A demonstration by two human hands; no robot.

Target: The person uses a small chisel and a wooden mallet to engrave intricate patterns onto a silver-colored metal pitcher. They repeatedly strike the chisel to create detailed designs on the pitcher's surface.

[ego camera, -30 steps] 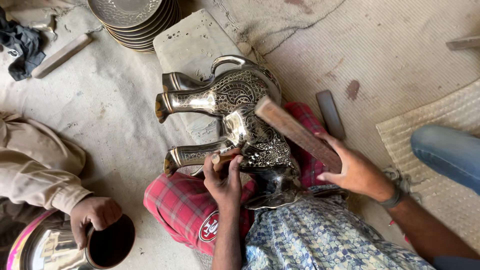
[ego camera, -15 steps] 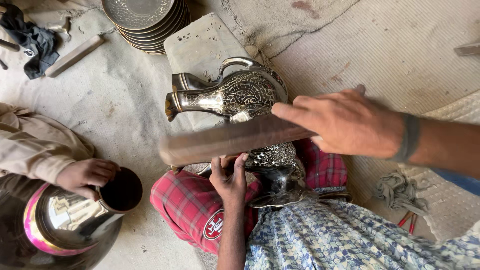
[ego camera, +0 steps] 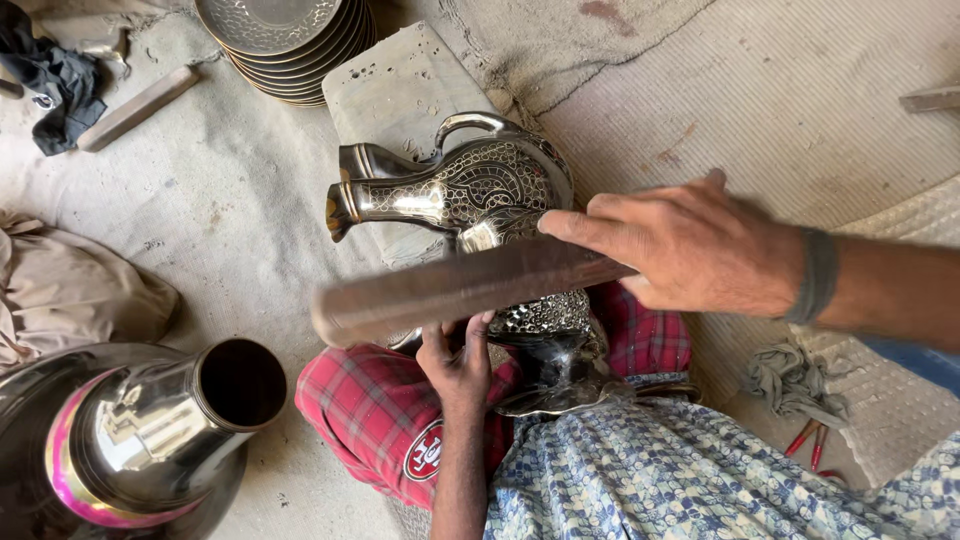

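- Right hand (ego camera: 700,250): fingers wrapped round one end of a long flat dark wooden bat (ego camera: 460,285), held level across the ornate engraved silver metal jug (ego camera: 470,195); bat is motion-blurred.
- Left hand (ego camera: 458,360): under the bat, fingers curled up against the jug's patterned lower body; whether it actually pinches anything is hidden, cannot tell.
- Jug: lies on its side across the lap, on the red checked cloth (ego camera: 370,410), spout end pointing left, curved handle on the far side, over a pale flat stone slab (ego camera: 400,90).
- Floor: stack of hammered round metal plates (ego camera: 285,40) at top, just beside the slab; grey rectangular bar (ego camera: 135,108) and dark rag (ego camera: 55,75) top left.
- Bottom left: large polished steel vessel with open dark mouth and pink band (ego camera: 170,430), well apart from the jug.
- Right of lap: crumpled grey rag (ego camera: 790,380), red-handled tools (ego camera: 810,445) near it.
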